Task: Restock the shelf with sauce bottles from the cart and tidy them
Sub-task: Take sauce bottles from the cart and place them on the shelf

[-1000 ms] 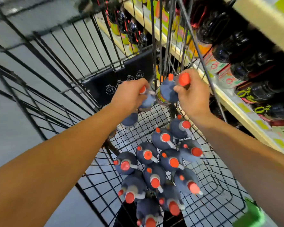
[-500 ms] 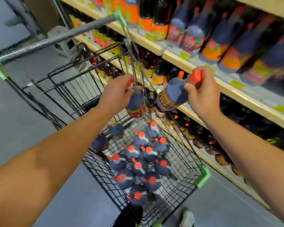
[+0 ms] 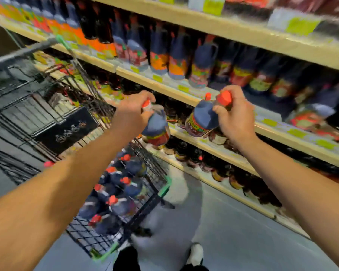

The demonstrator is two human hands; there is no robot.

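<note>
From the head camera, both arms reach forward over a black wire cart (image 3: 149, 194) toward a run of cream shelves (image 3: 184, 94). The left hand (image 3: 132, 112) has its grip curled round the neck of a sauce bottle (image 3: 157, 128) just under its red cap, and the bottle hangs roughly upright, its blue upper body and red label showing below the fingers, above the far end of the cart and in front of the lower shelf edge. The right hand (image 3: 236, 118) grips a second sauce bottle (image 3: 203, 119) by the red cap and neck — this one is tilted, base pointing down and left toward the shelf front, cap up at the hand. The two bottles are near each other but apart. In the cart's basket stand more bottles of the same kind (image 3: 117, 192), red caps up, packed close together; the blur keeps me from counting them. The shelf level above the hands carries a row of shelved bottles (image 3: 176, 57) with orange and red labels, and darker bottles fill the levels below. A white shoe (image 3: 196, 253) shows on the grey floor (image 3: 233, 231) at the bottom — the whole frame is smeared by motion.
</note>
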